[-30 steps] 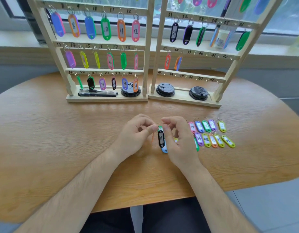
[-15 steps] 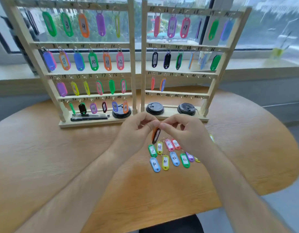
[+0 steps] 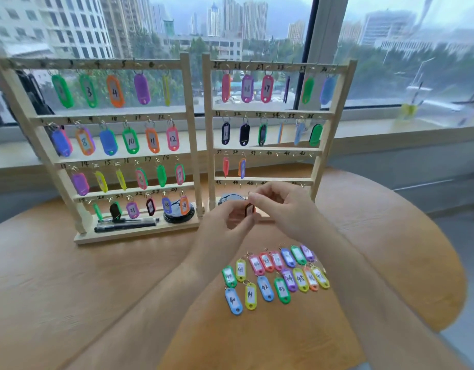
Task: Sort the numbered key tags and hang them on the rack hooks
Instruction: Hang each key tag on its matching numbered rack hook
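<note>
Both hands have lifted off the table (image 3: 70,276) since half a second ago and moved up to the right rack (image 3: 207,129), bringing the dark tag (image 3: 249,210) with them. Right hand (image 3: 283,209): fingertips (image 3: 258,194) curled in narrow, pinching the ring end of the dark tag. Left hand (image 3: 225,225): thumb and fingers pinch the tag's body from the left. The tag has an orange edge; its number is unreadable. It hangs upright in the air between the two hands.

Just above the right fingertips is the bottom rail (image 3: 283,180) of the right rack, marked 43 onward; tag and rail are apart. Behind the left fingers a black lid (image 3: 227,199) sits on the rack base, partly hidden. Higher up, the 37–42 rail carries two tags at its left end.

Below the hands, toward the person, loose tags (image 3: 265,288) lie on the table in two rough rows, numbers in the 40s. Left of the left hand stands the left rack (image 3: 189,129), its rows hung with tags up to 24; black pens (image 3: 126,224) and a second black lid (image 3: 177,218) rest on its base. Past the racks, a window (image 3: 257,22) shows city buildings.
</note>
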